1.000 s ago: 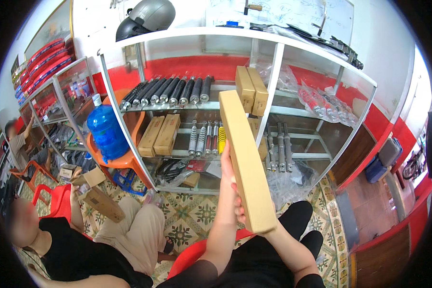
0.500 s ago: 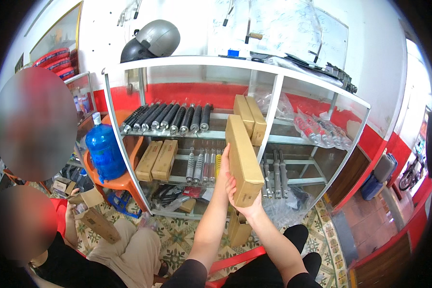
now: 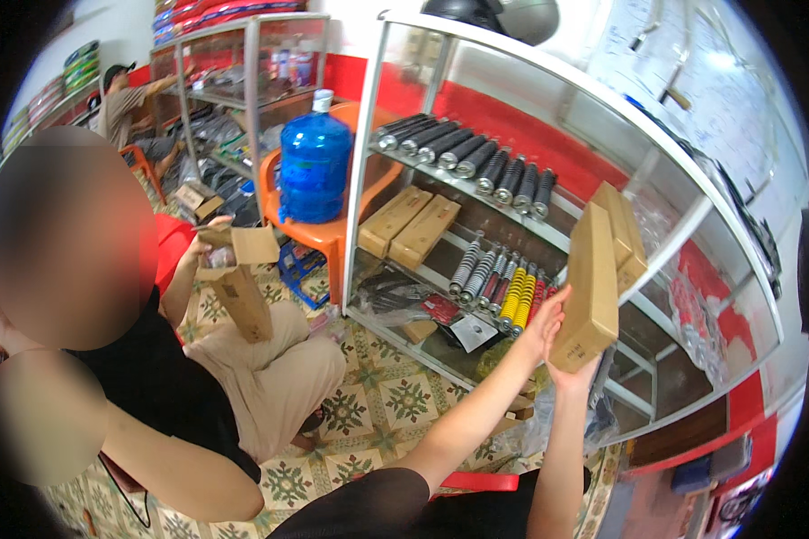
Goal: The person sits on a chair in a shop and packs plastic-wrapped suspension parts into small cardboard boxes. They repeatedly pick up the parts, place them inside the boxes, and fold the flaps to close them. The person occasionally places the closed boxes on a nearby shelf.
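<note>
A long brown cardboard box (image 3: 588,292) is held up at a tilt between both my hands, in front of the shelf unit. My left hand (image 3: 546,325) grips its left side, fingers pressed along the cardboard. My right hand (image 3: 573,373) cups its lower end from underneath. Close behind it, similar brown boxes (image 3: 631,241) stand on the shelf. To the left of my arms, several shock absorbers with white, yellow and red springs (image 3: 512,292) lie on a lower shelf.
Glass-sided shelves (image 3: 503,193) hold black shock absorbers (image 3: 467,154) and two flat boxes (image 3: 425,231). A blue water bottle (image 3: 315,166) stands on an orange chair (image 3: 310,235). Beside me on the left, a seated person holds an open carton (image 3: 238,292); another person (image 3: 121,112) is farther back.
My view has swung left and tilted, bringing in more of the seated person and the far person. The box stays in both my hands, held in front of the shelves.
</note>
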`<state>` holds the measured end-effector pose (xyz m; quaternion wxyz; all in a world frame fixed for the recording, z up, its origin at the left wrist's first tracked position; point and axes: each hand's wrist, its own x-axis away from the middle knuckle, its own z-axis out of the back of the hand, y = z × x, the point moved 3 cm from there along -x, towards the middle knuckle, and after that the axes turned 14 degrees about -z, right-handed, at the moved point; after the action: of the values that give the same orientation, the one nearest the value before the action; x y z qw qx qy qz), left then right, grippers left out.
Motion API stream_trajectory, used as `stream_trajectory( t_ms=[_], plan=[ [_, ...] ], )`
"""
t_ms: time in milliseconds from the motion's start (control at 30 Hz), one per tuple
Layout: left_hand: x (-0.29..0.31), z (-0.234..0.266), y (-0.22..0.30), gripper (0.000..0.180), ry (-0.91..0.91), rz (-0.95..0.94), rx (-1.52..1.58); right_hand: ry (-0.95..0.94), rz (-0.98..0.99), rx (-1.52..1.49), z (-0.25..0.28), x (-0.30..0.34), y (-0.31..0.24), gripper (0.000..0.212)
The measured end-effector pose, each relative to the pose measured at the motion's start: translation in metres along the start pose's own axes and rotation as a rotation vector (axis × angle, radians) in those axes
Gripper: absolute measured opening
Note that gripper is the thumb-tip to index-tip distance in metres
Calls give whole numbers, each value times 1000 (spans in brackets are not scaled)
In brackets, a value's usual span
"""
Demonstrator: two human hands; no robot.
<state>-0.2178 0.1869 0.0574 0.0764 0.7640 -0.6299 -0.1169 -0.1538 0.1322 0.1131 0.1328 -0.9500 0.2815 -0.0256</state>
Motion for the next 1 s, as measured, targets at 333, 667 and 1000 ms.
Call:
stream_trajectory(
  t_ms=[333,667,1000],
  plan=[
    [-15,-14,-12,48,-254,188,141,455,206,125,-25,28,27,56],
    [-5,-23,-7,46,-221,152,173,497,350,646,13,80,47,52],
    [1,-27,5,46,-248,106,269,856,1094,2706,-26,87,92,67]
  ],
)
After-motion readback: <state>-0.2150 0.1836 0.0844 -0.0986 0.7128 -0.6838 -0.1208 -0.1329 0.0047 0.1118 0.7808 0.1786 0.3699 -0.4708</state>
